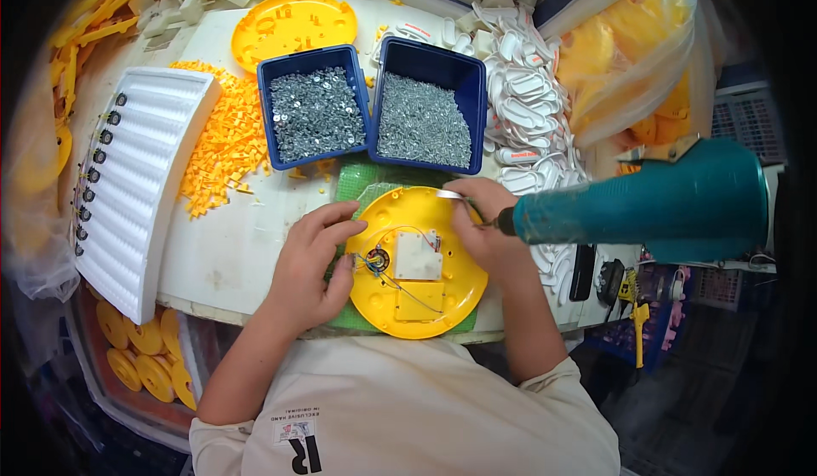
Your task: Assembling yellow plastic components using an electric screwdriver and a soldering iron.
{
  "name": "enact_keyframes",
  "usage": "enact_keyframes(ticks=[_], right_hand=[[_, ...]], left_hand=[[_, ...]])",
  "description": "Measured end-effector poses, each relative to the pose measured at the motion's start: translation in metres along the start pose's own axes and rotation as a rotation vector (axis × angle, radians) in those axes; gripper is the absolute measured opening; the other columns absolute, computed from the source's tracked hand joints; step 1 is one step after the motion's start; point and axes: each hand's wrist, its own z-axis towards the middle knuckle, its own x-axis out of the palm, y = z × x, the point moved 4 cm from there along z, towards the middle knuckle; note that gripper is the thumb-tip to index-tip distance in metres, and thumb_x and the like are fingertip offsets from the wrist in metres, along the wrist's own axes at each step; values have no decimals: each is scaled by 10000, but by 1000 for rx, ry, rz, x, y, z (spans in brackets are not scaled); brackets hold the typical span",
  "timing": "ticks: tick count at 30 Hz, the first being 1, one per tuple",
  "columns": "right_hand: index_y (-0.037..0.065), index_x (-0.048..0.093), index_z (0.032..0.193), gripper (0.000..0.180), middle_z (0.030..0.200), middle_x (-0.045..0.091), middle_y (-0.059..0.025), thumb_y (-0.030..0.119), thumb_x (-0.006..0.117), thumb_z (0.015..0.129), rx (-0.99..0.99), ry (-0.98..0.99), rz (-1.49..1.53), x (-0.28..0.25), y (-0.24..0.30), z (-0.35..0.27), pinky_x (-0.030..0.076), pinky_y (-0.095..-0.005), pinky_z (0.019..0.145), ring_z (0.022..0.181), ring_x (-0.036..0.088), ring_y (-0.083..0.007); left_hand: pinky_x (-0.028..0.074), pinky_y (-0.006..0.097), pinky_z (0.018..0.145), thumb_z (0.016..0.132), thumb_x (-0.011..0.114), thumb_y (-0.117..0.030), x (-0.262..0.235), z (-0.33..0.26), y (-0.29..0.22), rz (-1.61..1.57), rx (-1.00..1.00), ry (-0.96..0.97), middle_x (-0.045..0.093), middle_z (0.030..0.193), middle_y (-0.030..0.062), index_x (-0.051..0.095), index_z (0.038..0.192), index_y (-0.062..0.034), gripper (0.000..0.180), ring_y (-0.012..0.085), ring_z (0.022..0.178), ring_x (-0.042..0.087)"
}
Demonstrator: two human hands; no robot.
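A round yellow plastic shell (464, 284) lies on a green mat (351, 185) in front of me. Inside it are a white box (417, 255), a small round black part (377, 260) and thin wires. My left hand (311, 263) rests at the shell's left rim, fingers apart, thumb beside the wires. At the upper right rim my right hand (491, 225) pinches a small white plastic piece (449, 194). A teal electric screwdriver (638, 199) hangs over that hand and hides part of it; its bit points left across the fingers.
Two blue bins, one of silvery metal parts (315, 110), one of small screws (423, 123), stand behind the shell. Orange-yellow pieces (225, 135) and white oval pieces (532, 101) are heaped either side. A white foam tray (140, 186) holds small round black parts at left.
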Motion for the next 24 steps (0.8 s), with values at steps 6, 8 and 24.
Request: enact_keyframes(ticks=[6,8,24], right_hand=[[83,705,1198,327,1000,706,-132,-16,683,887,-380,74,-480,17,32,14,572,-393,727,872,704,-312],[95,708,1211,352,1002,704,-126,-22,684,880,-384,99,-496,21,33,16,571,-391,725,870,704,-307],[94,718,1212,329,1083,709,-127,197,752,901,-222,55,-416,-26,28,5,566,-405,885,1024,687,-319]], left_hand=[[472,460,1069,819,585,58,0,-3,-3,13,-8,5,581,1360,230,612,1237,-15,424,397,1249,588],[470,462,1073,821,592,51,0,-3,-4,16,-2,14,582,1359,228,615,1235,-18,420,398,1254,585],[465,499,1056,796,579,22,-1,-4,6,45,-13,-32,604,1308,261,628,1202,7,410,437,1195,590]])
